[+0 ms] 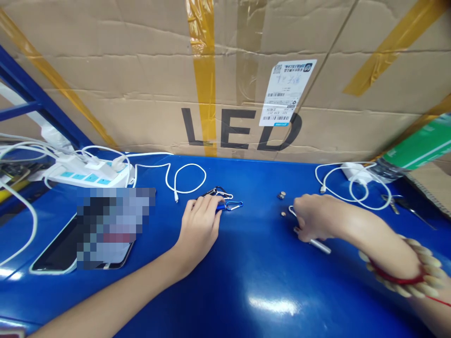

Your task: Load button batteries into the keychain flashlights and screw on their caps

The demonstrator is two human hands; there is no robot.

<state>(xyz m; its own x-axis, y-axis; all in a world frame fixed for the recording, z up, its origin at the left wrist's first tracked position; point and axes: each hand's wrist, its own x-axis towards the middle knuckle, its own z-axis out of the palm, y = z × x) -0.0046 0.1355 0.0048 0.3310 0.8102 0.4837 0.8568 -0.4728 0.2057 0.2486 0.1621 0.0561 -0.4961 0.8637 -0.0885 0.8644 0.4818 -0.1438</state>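
My left hand (202, 220) is closed on a blue tube with a blue carabiner (234, 205) at its right end. Beside its fingertips, on the blue table (229, 281), are a black and a silver carabiner (223, 194). Over on the right, my right hand (312, 218) is slightly blurred, with its fingers bent down around small metal items. A silver tube (320, 246) sticks out below it, and a silver carabiner (292, 212) shows at its left side. Two small copper-coloured pieces (281, 195) lie left of this hand.
A large cardboard box (141, 94) stands along the back. Two phones (52, 251), one partly pixelated, lie at the left near a power strip (88, 176) with white cables. A white charger (356, 173) with its cable, keys (391, 203) and scissors are at the right.
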